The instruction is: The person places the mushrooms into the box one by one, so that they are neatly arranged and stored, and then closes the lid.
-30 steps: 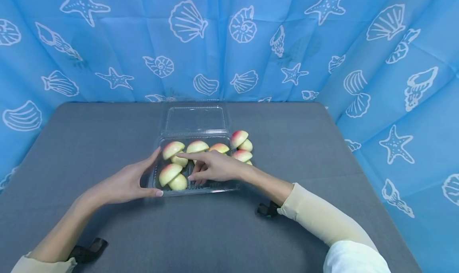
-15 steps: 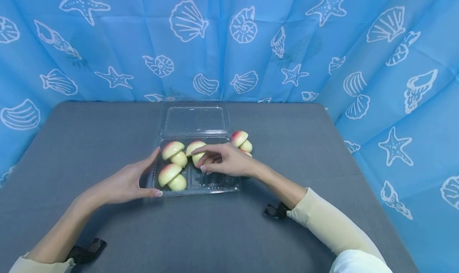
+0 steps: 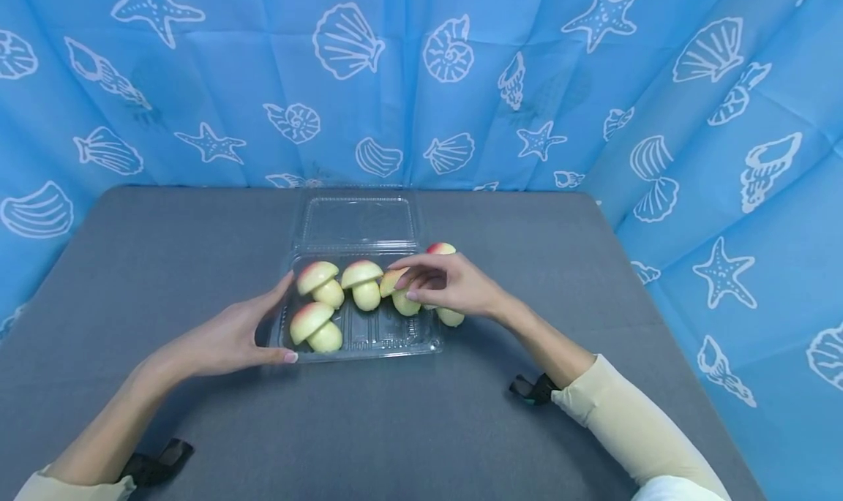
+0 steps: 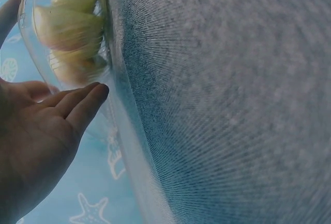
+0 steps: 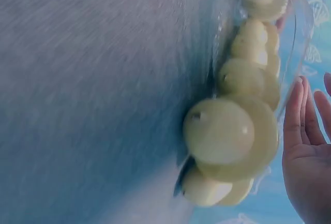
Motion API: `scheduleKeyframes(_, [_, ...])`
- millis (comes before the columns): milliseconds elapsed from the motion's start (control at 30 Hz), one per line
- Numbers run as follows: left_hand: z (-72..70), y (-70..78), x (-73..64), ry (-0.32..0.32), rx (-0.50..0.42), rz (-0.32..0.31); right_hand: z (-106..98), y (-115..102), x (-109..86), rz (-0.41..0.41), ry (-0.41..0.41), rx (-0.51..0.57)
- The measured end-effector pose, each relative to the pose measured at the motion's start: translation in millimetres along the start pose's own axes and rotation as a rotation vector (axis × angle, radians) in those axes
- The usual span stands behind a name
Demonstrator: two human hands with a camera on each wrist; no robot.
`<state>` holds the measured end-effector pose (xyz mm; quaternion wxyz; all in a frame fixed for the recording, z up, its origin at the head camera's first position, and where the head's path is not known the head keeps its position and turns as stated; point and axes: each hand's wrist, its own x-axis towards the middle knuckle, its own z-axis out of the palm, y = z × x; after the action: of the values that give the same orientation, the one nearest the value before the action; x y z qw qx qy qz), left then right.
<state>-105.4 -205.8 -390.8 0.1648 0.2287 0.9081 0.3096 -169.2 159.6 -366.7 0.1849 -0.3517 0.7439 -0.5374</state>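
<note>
A clear plastic clamshell container [image 3: 369,354] lies open in the head view, its lid [image 3: 358,219] folded back. Toy mushrooms, pale yellow with reddish caps, sit inside: one at front left [image 3: 325,336], one at back left [image 3: 317,276], one at back middle [image 3: 366,295] and one at back right [image 3: 406,303]. My left hand [image 3: 227,338] rests along the container's left side, thumb and fingers spread. My right hand [image 3: 464,287] hovers over the back-right mushroom and the container's right edge, fingers slightly bent and gripping nothing. Partly hidden behind it, two more mushrooms [image 3: 451,317] lie outside, right of the container.
The container stands on a grey cloth-covered table [image 3: 369,428]. Behind and to the right hangs a blue curtain [image 3: 500,142] with white shells and starfish. A dark strap piece [image 3: 158,463] hangs at the left wrist, another [image 3: 532,389] at the right.
My right hand has moved rightward from over the back-middle mushroom to the container's right edge, uncovering the back-middle mushroom and part of the back-right one. The left hand stays in place.
</note>
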Motion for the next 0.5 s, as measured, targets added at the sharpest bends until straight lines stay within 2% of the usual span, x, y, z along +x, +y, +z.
scheduleKeyframes(200, [0.1, 0.2, -0.4, -0.004, -0.005, -0.006, -12.0, 3.4, -11.7, -0.009, 0.044, 0.002])
scheduleKeyframes(500, [0.2, 0.8, -0.2, -0.002, 0.002, -0.011, -26.1, 8.8, -26.5, -0.025, 0.080, -0.054])
